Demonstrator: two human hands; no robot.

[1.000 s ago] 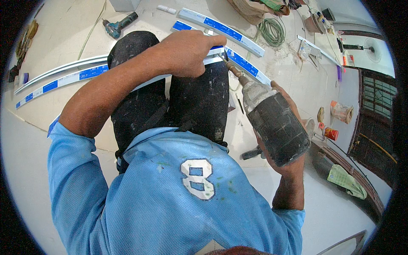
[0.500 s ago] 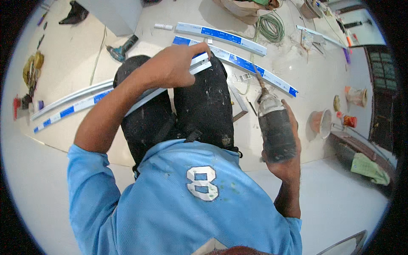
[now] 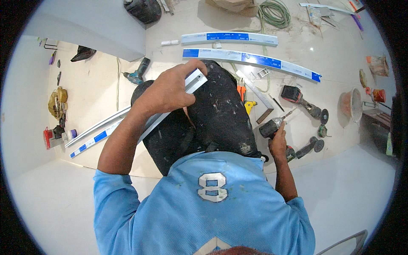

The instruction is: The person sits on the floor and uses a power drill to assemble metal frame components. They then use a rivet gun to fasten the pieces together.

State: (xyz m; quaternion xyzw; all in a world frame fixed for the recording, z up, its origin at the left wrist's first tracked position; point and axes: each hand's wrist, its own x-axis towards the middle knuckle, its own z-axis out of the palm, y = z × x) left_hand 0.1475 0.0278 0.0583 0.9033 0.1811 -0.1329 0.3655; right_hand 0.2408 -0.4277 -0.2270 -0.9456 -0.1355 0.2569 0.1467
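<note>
Head view: the left hand clasps a white rail, which lies between fingers curled over its far side and a thumb on its near side; the hollow, square-cut end juts just past them above black, paint-flecked trousers. Wrapped around a driver's grip, the right hand keeps the driver near the smooth, pale floor. Ahead lie 2 long rails in blue-and-white film; a round bucket stands toward the floor's right edge.
</note>
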